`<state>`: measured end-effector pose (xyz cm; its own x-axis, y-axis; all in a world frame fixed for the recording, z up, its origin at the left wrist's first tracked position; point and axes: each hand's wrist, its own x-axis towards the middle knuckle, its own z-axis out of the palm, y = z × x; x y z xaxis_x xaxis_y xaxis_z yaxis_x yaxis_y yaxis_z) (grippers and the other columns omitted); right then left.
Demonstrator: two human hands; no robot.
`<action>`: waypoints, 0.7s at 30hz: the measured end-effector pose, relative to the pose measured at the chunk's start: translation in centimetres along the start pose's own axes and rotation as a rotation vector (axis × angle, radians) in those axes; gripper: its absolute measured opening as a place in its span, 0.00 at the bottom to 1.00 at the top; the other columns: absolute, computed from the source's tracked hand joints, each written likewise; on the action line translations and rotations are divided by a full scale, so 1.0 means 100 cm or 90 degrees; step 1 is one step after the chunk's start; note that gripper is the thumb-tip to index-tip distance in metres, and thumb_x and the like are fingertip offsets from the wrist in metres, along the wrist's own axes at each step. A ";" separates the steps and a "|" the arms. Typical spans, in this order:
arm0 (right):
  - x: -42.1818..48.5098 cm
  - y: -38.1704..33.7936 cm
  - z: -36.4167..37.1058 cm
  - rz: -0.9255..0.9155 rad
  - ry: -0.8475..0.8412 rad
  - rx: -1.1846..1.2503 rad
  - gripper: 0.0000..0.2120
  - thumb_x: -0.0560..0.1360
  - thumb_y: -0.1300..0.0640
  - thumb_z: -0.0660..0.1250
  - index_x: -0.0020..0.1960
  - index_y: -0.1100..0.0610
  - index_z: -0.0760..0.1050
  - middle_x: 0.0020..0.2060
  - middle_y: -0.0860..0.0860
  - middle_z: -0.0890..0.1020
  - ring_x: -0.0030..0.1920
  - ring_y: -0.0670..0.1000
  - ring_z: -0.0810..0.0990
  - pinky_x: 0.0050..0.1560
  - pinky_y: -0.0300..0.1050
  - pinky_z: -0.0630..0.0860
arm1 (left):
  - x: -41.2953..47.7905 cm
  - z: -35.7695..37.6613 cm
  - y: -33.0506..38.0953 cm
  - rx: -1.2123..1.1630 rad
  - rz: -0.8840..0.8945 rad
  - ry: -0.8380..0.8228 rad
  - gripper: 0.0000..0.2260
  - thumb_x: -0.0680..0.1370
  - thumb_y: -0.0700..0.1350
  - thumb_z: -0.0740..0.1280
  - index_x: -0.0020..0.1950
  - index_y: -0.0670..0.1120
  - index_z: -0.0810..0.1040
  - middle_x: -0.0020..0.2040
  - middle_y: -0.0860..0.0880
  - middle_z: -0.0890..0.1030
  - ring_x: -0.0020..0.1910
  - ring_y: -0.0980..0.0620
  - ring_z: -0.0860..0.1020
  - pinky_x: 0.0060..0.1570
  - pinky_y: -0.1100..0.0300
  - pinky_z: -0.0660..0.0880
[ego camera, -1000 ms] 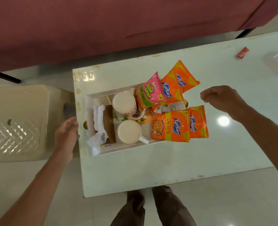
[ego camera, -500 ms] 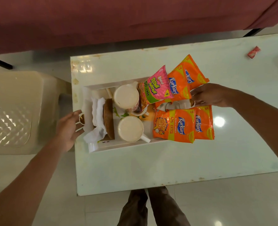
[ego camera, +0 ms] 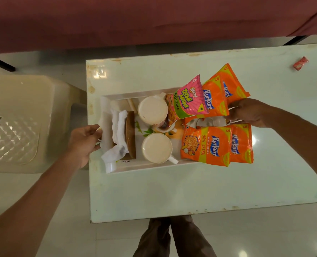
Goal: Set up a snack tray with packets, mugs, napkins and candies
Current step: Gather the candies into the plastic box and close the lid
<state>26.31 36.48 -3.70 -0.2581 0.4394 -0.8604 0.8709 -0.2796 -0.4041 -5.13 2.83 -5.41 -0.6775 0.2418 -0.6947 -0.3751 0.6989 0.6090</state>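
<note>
A white tray (ego camera: 144, 166) sits on the pale table. It holds two white mugs (ego camera: 153, 109) (ego camera: 156, 147), white napkins (ego camera: 117, 127) beside a brown round holder (ego camera: 130, 135), a pink snack packet (ego camera: 188, 99) and several orange Kurkure packets (ego camera: 207, 145) that overhang its right end. My left hand (ego camera: 83, 141) curls around the tray's left handle. My right hand (ego camera: 246, 112) grips the tray's right handle between the orange packets. A red candy (ego camera: 300, 63) lies alone at the table's far right.
A cream plastic chair (ego camera: 20, 123) stands left of the table (ego camera: 172, 191), close to my left arm. A dark red sofa (ego camera: 154, 19) runs along the far side. My legs show below the table's near edge.
Both hands closed in on the tray's ends: the left moved right onto the left handle, the right moved left and took hold of the right handle.
</note>
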 end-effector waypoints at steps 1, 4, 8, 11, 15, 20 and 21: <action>0.001 0.001 0.002 -0.005 0.011 -0.003 0.26 0.74 0.67 0.72 0.69 0.56 0.72 0.62 0.55 0.79 0.60 0.60 0.79 0.59 0.61 0.76 | -0.001 0.000 0.001 -0.002 -0.001 0.006 0.13 0.82 0.40 0.67 0.67 0.42 0.77 0.44 0.49 0.81 0.43 0.51 0.79 0.48 0.54 0.78; 0.002 0.004 0.004 -0.016 0.036 0.002 0.26 0.72 0.68 0.72 0.68 0.56 0.73 0.61 0.55 0.79 0.58 0.59 0.79 0.53 0.58 0.77 | -0.006 0.002 0.005 -0.012 -0.004 0.011 0.12 0.82 0.40 0.67 0.66 0.43 0.78 0.44 0.50 0.81 0.41 0.53 0.78 0.44 0.58 0.78; -0.005 0.010 0.001 -0.035 0.049 0.026 0.23 0.72 0.69 0.72 0.63 0.53 0.74 0.59 0.53 0.80 0.50 0.55 0.81 0.46 0.53 0.79 | -0.013 0.005 0.009 -0.024 0.009 0.019 0.10 0.82 0.40 0.68 0.64 0.43 0.79 0.42 0.51 0.80 0.38 0.55 0.77 0.48 0.54 0.80; -0.011 0.019 -0.004 -0.040 0.065 0.022 0.24 0.72 0.67 0.73 0.65 0.53 0.74 0.59 0.54 0.80 0.55 0.59 0.80 0.57 0.62 0.77 | -0.019 0.010 0.013 -0.039 0.013 0.018 0.09 0.82 0.39 0.68 0.62 0.45 0.79 0.43 0.52 0.80 0.39 0.56 0.76 0.53 0.51 0.79; -0.020 0.031 -0.014 -0.039 0.084 0.024 0.22 0.72 0.65 0.74 0.64 0.53 0.75 0.59 0.54 0.81 0.56 0.60 0.81 0.58 0.63 0.77 | -0.026 0.019 0.016 -0.043 0.019 0.006 0.07 0.82 0.39 0.68 0.58 0.48 0.78 0.43 0.52 0.81 0.39 0.55 0.77 0.43 0.58 0.78; -0.028 0.052 -0.040 -0.049 0.120 0.055 0.18 0.73 0.64 0.73 0.61 0.52 0.78 0.56 0.53 0.82 0.52 0.57 0.83 0.54 0.59 0.80 | -0.038 0.043 0.021 -0.047 0.038 0.002 0.08 0.81 0.39 0.69 0.59 0.48 0.79 0.44 0.51 0.81 0.40 0.52 0.78 0.48 0.54 0.78; -0.029 0.057 -0.048 -0.047 0.122 0.056 0.17 0.73 0.63 0.73 0.60 0.52 0.78 0.55 0.52 0.83 0.51 0.57 0.83 0.52 0.59 0.80 | -0.043 0.051 0.023 -0.047 0.041 0.001 0.08 0.81 0.39 0.69 0.59 0.48 0.79 0.44 0.50 0.82 0.41 0.51 0.78 0.50 0.52 0.78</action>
<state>34.04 37.75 -2.04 -0.2285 0.6134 -0.7560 0.8102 -0.3108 -0.4970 0.14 6.81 -2.91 -0.7025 0.2844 -0.6524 -0.3758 0.6302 0.6794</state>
